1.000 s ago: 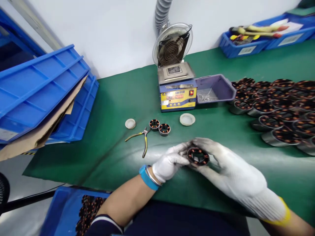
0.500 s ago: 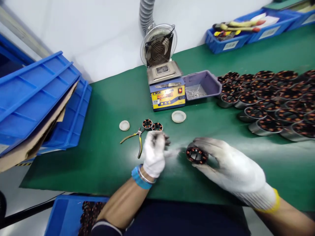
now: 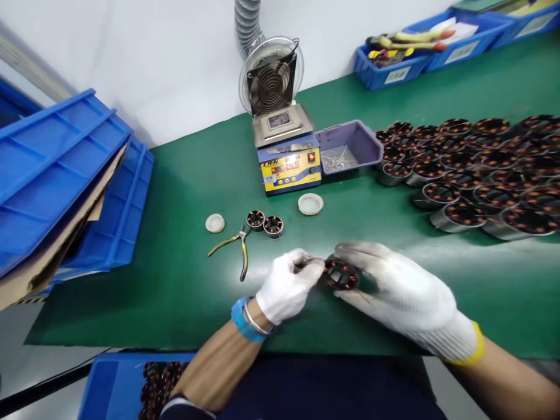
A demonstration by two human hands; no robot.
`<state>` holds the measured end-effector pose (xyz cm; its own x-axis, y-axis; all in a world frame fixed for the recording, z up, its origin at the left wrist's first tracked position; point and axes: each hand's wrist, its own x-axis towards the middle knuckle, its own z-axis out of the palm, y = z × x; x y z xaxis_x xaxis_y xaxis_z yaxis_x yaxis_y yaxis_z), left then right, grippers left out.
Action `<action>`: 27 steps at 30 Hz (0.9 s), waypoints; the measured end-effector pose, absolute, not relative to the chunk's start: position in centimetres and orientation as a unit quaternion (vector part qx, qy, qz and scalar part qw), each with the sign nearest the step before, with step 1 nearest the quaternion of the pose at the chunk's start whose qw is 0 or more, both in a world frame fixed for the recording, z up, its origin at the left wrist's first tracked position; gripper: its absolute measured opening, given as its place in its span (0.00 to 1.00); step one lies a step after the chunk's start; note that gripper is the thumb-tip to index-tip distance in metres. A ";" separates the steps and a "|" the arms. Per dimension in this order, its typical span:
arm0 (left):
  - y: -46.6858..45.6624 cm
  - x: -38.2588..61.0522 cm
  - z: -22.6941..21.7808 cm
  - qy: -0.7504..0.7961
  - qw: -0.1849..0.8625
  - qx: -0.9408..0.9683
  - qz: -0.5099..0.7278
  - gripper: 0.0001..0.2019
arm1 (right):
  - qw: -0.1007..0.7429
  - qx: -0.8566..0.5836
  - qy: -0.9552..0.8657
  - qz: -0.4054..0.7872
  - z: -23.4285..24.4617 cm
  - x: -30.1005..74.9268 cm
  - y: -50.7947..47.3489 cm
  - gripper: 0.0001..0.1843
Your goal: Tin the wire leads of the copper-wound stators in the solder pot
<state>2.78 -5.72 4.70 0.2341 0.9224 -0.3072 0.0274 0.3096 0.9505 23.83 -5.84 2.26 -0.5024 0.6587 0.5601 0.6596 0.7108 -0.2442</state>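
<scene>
My right hand [image 3: 396,289], in a white glove, holds a round wound stator [image 3: 342,274] with copper coils just above the green mat [image 3: 184,274]. My left hand [image 3: 286,284], also gloved, is closed beside it, its fingertips pinching at the stator's left edge; what they pinch is too small to tell. Two smaller stators [image 3: 264,222] lie on the mat behind my left hand, next to yellow-handled pliers [image 3: 234,248].
A yellow-and-blue solder pot [image 3: 286,157] with a fan [image 3: 271,76] stands at the back, a purple tray [image 3: 350,146] beside it. Two white caps [image 3: 310,203] lie on the mat. Several stators [image 3: 476,169] cover the right side. Blue bins [image 3: 65,169] are stacked left.
My left hand went away toward the pliers and small stators, then came back to the stator in my right hand. The view has shifted slightly.
</scene>
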 end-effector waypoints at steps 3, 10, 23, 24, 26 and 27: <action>-5.7 2.5 4.7 0.468 0.686 0.372 0.414 0.25 | 0.320 -0.381 -0.868 0.003 2.7 24.0 -5.6 0.17; -5.7 3.1 5.0 0.481 0.698 0.411 0.335 0.23 | 0.302 -0.406 -0.862 0.026 3.5 23.9 -4.4 0.18; -5.4 4.6 2.8 0.517 0.605 0.336 0.503 0.13 | 0.066 -0.608 -0.789 0.051 5.9 24.0 5.5 0.30; -5.5 4.8 2.6 0.521 0.603 0.360 0.485 0.11 | 0.034 -0.614 -0.785 0.066 5.9 23.8 6.3 0.32; -5.6 5.0 2.3 0.529 0.596 0.394 0.458 0.09 | -0.026 -0.610 -0.788 0.082 5.9 23.3 7.4 0.33; -5.6 5.0 2.2 0.531 0.595 0.404 0.448 0.09 | -0.045 -0.604 -0.791 0.085 6.0 23.1 7.8 0.33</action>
<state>4.99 -5.58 2.19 0.0340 0.9622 -0.2703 -0.1049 0.2724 0.9565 23.11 7.76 5.96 -0.2656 0.9484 -0.1731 0.9636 0.2552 -0.0798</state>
